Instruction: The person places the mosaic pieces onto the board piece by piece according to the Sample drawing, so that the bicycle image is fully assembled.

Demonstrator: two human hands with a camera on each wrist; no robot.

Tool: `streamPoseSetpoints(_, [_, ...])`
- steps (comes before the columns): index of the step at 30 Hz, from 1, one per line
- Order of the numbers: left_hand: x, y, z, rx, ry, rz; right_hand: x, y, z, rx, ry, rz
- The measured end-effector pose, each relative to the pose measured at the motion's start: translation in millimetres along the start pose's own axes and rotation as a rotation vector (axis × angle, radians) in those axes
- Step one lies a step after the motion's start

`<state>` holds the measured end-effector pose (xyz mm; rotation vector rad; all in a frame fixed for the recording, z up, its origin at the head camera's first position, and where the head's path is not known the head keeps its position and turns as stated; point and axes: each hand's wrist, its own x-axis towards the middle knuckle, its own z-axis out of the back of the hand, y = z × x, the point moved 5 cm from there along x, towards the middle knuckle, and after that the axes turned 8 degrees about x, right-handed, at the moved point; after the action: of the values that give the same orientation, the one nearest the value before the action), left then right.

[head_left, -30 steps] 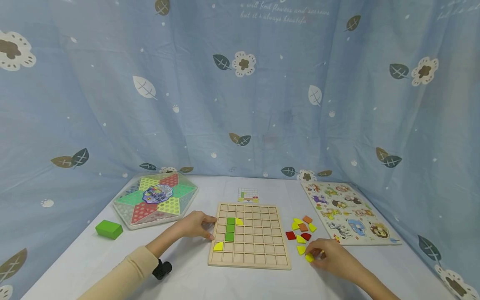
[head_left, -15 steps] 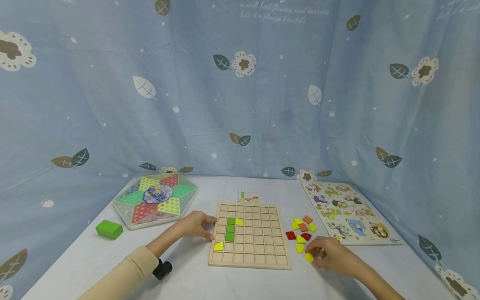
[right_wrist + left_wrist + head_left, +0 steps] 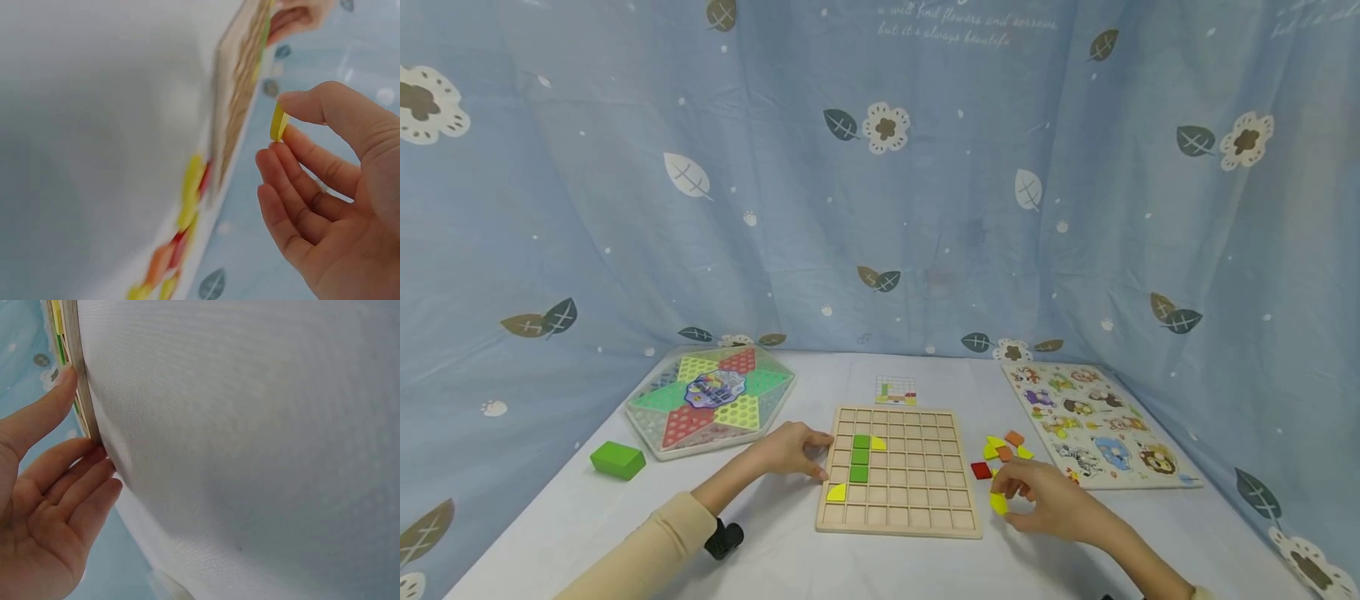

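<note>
Along the left edge of the wooden grid board, my left hand rests thumb and fingertips against the rim. Green squares sit in a column on the board, with yellow quarter-round pieces in two other cells. Between thumb and index finger my right hand pinches a yellow quarter-round piece, seen edge-on in the right wrist view. That hand is just right of the board and partly hides the loose pieces, among them a red square and orange squares.
A small pattern card lies behind the board. At the left are a hexagonal Chinese checkers set and a green block. An animal puzzle board lies to the right. A small black object is beside my left forearm.
My right hand has moved left and slightly away from me, toward the board, with the yellow piece pinched. It covers more of the loose pieces now. My left hand has stayed at the board's edge.
</note>
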<state>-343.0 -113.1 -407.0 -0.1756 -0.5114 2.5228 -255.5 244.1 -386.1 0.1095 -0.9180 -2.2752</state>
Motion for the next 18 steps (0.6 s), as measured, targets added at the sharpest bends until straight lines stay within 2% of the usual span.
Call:
streamPoseSetpoints(8, [0.9,0.4,-1.7,0.007,-0.004,-0.010,40.8,38.5,-21.6,-0.013,0.013,0.163])
streamPoseSetpoints(12, [0.6,0.3,-1.8,0.011,-0.008,-0.019,62.3,50.2,-36.6,-0.022,0.037,0.184])
streamPoseSetpoints(18, [-0.3,0.7,-0.2,0.008,-0.012,-0.022,93.4,61.3,-60.6,-0.062,0.092,0.150])
